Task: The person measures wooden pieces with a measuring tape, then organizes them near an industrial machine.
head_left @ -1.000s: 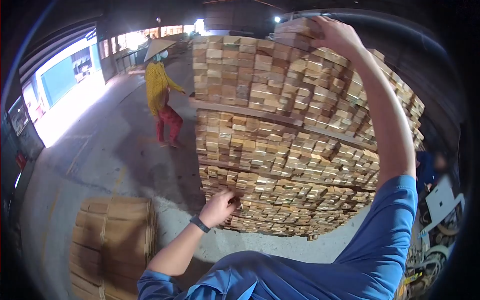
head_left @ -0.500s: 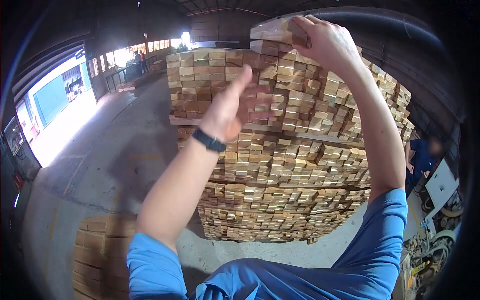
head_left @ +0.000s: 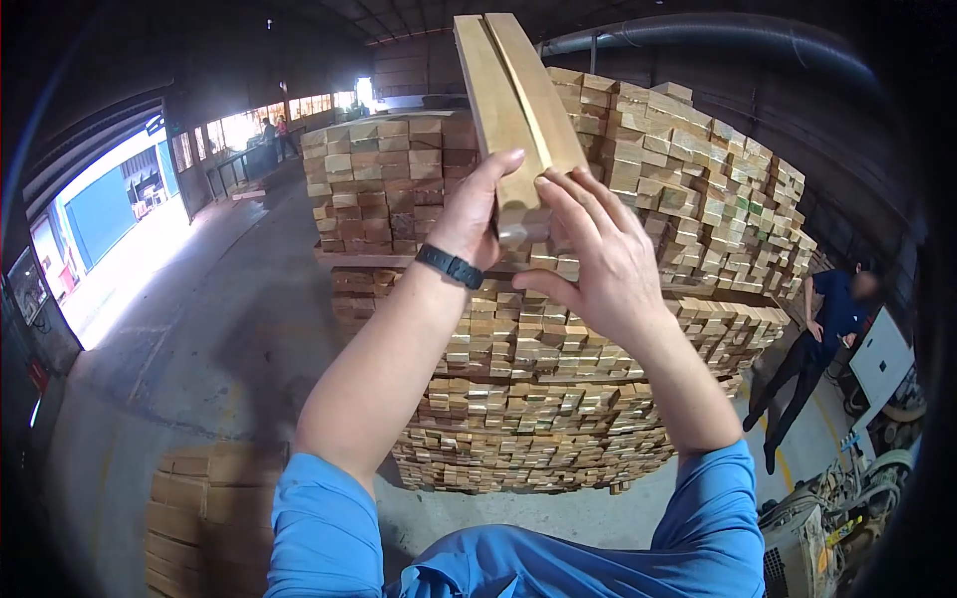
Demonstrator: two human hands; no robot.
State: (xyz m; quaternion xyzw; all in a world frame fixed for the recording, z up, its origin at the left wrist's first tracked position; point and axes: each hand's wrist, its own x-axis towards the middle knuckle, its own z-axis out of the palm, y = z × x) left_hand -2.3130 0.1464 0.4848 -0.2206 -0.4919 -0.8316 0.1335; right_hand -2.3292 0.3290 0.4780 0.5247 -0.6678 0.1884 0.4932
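Observation:
Two long wooden boards (head_left: 513, 100) lie side by side, pointing away from me above the front of a tall timber stack (head_left: 558, 339). My left hand (head_left: 473, 207), with a dark band on its wrist, grips their near end from the left, thumb on top and its other fingers hidden beneath. On the right side of that end, my right hand (head_left: 603, 239) rests its fingertips on the upper face, its thumb held apart lower down. The stack shows many sawn board ends in layers.
A person in dark clothes (head_left: 822, 329) stands right of the stack near a white panel (head_left: 882, 361) and machinery (head_left: 847, 518). Brown stacked pieces (head_left: 184, 508) lie at lower left. Grey floor (head_left: 239, 319) runs along the left towards a bright doorway (head_left: 115, 219).
The boards have come off the top of the stack towards me. My right hand has moved down and left with them, and my left hand has closed on their near end.

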